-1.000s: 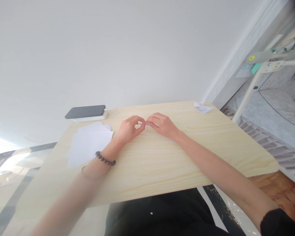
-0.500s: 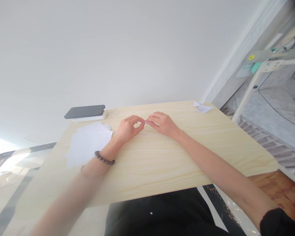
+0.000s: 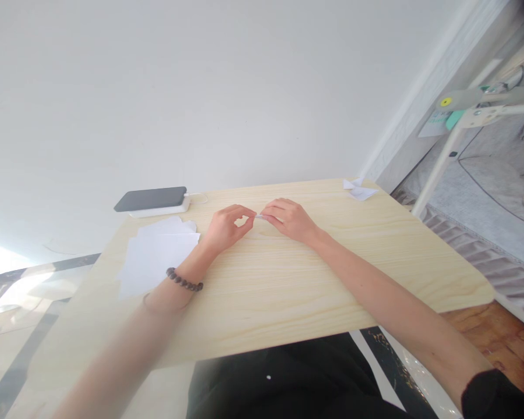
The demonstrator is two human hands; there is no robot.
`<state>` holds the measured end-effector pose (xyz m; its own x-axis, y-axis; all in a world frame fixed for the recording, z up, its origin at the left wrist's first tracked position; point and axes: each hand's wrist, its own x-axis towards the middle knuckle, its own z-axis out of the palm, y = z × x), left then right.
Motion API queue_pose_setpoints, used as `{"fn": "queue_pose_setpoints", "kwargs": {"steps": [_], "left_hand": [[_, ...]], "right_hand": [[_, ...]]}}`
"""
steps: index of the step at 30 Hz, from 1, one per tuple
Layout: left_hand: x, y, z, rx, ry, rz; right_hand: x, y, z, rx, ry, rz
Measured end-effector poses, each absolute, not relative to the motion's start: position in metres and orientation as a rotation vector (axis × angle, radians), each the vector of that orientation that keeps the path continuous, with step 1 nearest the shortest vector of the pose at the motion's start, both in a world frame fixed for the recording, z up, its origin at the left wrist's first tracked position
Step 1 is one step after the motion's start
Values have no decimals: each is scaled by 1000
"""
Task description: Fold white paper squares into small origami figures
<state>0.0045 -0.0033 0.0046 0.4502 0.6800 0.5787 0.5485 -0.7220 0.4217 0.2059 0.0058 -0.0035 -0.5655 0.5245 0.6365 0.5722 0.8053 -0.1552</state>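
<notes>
Between my fingertips, over the middle of the table, is a small folded piece of white paper (image 3: 259,217), mostly covered by my fingers. My left hand (image 3: 229,228) pinches its left end with thumb and forefinger. From the other side, my right hand (image 3: 293,221) closes thumb and fingers on the right end. A dark beaded bracelet (image 3: 184,280) circles my left wrist. Beside my left forearm lies a loose pile of white paper sheets (image 3: 155,256).
A dark phone (image 3: 151,198) rests on a white block at the back left, with a white cable (image 3: 199,196). Folded white paper pieces (image 3: 360,191) lie at the table's (image 3: 288,302) back right corner. A wall stands behind; a white metal frame (image 3: 441,157) rises at the right.
My left fingertips have shifted slightly left, away from my right ones, so a little more of the white paper shows between them. My right hand stays nearly in place.
</notes>
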Motion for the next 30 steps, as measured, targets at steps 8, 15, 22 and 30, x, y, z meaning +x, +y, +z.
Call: {"fn": "queue_pose_setpoints", "kwargs": {"steps": [8, 15, 22, 30], "left_hand": [[5, -7, 5, 2531, 1099, 993], [5, -5, 3, 2522, 1190, 1017], [7, -9, 6, 2581, 1110, 981], [6, -7, 4, 2607, 1184, 968]], "right_hand": [[201, 4, -4, -831, -2330, -57], [206, 8, -9, -897, -2268, 53], [201, 2, -6, -888, -2290, 79], [201, 0, -5, -883, -2278, 85]]}}
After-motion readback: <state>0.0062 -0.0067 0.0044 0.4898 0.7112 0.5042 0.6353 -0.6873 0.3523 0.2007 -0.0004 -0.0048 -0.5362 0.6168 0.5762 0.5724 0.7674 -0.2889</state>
